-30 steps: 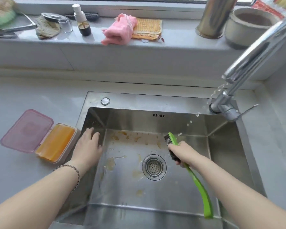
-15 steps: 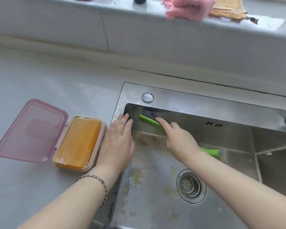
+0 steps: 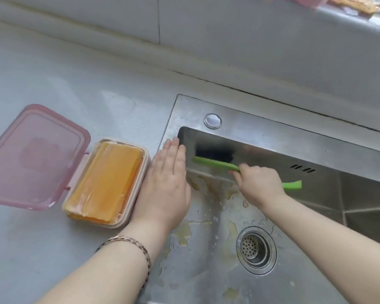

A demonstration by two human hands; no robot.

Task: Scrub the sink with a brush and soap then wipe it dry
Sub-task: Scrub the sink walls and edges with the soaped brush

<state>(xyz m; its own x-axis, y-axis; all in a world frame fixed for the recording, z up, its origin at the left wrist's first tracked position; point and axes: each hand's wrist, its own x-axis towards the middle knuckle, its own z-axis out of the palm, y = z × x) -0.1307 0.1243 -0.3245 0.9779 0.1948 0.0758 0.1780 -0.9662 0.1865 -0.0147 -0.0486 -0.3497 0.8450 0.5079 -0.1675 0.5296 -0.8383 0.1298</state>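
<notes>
Scrub step: R hand (image 3: 259,185) grips brush (image 3: 215,163), bristles on back wall of sink (image 3: 272,137). L hand (image 3: 167,187) flat, empty, on sink's L rim. Next, prob.: work down to stains (image 3: 182,233) on sink floor.

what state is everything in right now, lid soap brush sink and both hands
sink: wet, yellowish stains on its floor
lid: open, flipped back on the counter
soap: orange bar lying in its box
brush: bristles against the sink's back wall
strainer: in place
left hand: flat on the sink's left edge
right hand: grips the brush handle
</notes>
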